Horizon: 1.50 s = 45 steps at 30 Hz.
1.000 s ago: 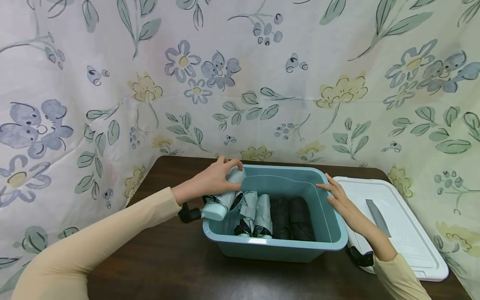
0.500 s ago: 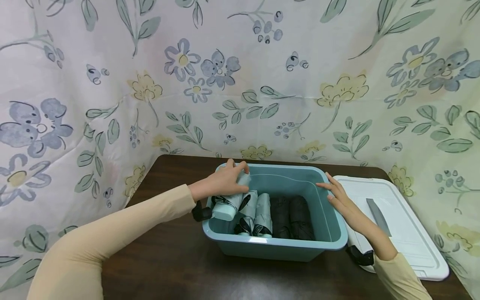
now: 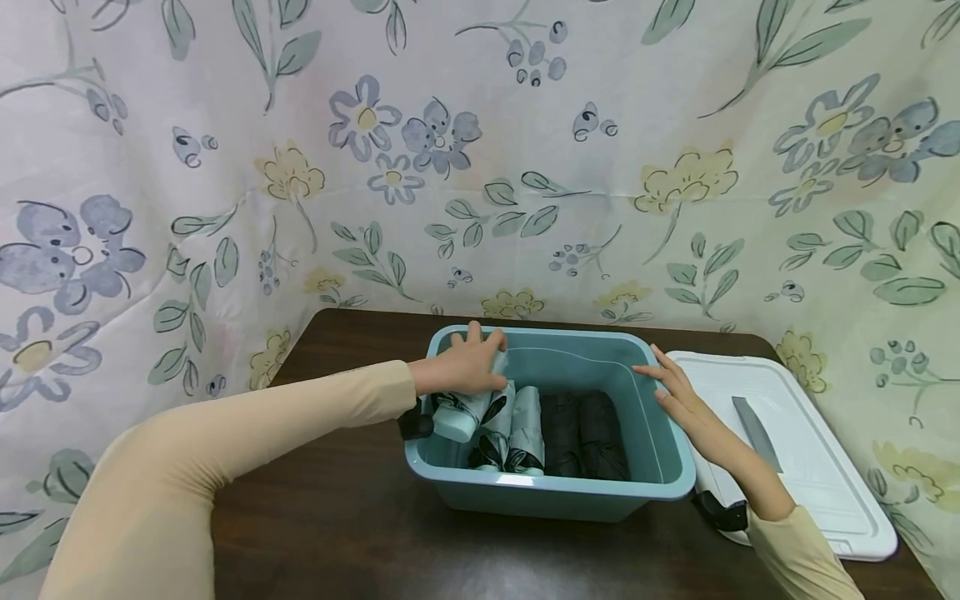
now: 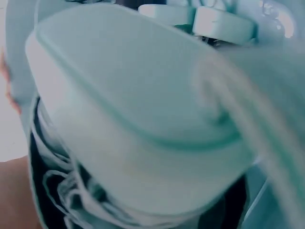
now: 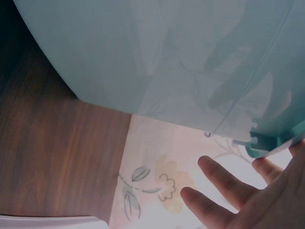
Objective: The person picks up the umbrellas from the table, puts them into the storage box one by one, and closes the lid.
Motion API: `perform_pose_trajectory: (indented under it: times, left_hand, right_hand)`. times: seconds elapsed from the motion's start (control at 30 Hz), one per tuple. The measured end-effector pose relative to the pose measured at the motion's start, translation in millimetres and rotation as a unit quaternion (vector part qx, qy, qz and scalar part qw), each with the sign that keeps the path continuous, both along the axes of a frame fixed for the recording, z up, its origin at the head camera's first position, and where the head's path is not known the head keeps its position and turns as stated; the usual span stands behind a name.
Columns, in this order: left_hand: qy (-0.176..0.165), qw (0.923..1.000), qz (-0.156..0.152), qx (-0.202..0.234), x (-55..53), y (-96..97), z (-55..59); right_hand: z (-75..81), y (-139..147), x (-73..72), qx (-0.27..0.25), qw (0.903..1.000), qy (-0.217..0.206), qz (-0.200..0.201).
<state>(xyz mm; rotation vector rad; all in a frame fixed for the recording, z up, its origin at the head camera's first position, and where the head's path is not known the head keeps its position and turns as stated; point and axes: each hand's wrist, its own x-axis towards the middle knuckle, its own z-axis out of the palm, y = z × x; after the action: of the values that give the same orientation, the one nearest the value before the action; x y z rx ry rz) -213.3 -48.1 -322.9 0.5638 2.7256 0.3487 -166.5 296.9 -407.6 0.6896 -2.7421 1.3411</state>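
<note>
My left hand (image 3: 465,365) grips a light teal folding umbrella (image 3: 455,422) from above, at the left side of the blue-green bin (image 3: 540,498). Its pale handle end (image 4: 138,105), with a wrist strap (image 4: 257,129), fills the left wrist view. The umbrella is tilted, its handle end toward the front, inside the bin's rim. Beside it lie two more light teal umbrellas (image 3: 527,429), then two dark rolled bundles (image 3: 602,437), likely umbrellas too. My right hand (image 3: 686,408) rests on the bin's right rim with its fingers extended; in the right wrist view the fingers (image 5: 228,181) are spread.
A white lid (image 3: 810,450) with a grey strip (image 3: 756,435) on it lies right of the bin. The dark wooden table (image 3: 322,508) ends at a floral cloth (image 3: 480,167) behind and at the sides.
My left hand has carried the umbrella rightward from over the bin's left rim and lowered it into the bin beside the other umbrellas. My right hand has stayed on the rim.
</note>
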Motion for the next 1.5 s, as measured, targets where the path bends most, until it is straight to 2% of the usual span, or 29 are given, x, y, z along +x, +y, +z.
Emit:
perform_pose_trajectory:
  times: [0.13, 0.27, 0.5, 0.63, 0.83, 1.03, 1.2, 1.3, 1.5]
  left_hand:
    - [0.003, 0.9989, -0.006, -0.047, 1.0, 6.2, -1.8]
    - [-0.008, 0.9969, -0.003, -0.078, 1.4, 11.0, -2.8]
    - [-0.048, 0.994, 0.03, -0.093, -0.7, 12.7, -7.2]
    - [-0.066, 0.9908, 0.034, -0.113, -0.8, 13.6, -12.0]
    - [-0.06, 0.991, 0.014, -0.119, -1.6, 15.9, -17.8]
    - [-0.059, 0.9902, 0.019, -0.125, 0.9, 18.3, -19.9]
    - [-0.055, 0.9883, 0.011, -0.142, 2.8, 18.4, -30.9]
    - [-0.06, 0.9879, 0.017, -0.142, 1.2, 17.8, -39.4]
    - [-0.061, 0.9863, 0.031, -0.15, -1.2, 15.7, -48.9]
  right_hand:
    - [0.7, -1, 0.5, -0.001, 1.0, 0.002, -0.001]
    - [2.1, -1, 0.8, -0.004, 1.0, 0.005, 0.001]
    - [1.4, -2, 0.0, -0.004, 1.0, 0.003, 0.002]
    - [1.7, -2, 0.4, -0.006, 1.0, 0.003, 0.003]
    - [2.9, -2, 1.1, -0.006, 1.0, 0.002, 0.0]
    - [4.9, -2, 0.6, -0.005, 1.0, 0.0, -0.001]
    - [3.7, -1, 1.0, -0.006, 1.0, -0.004, -0.002]
    - [2.6, -1, 0.9, -0.007, 1.0, -0.004, -0.001]
    - [1.6, -2, 0.7, -0.001, 1.0, -0.003, -0.001]
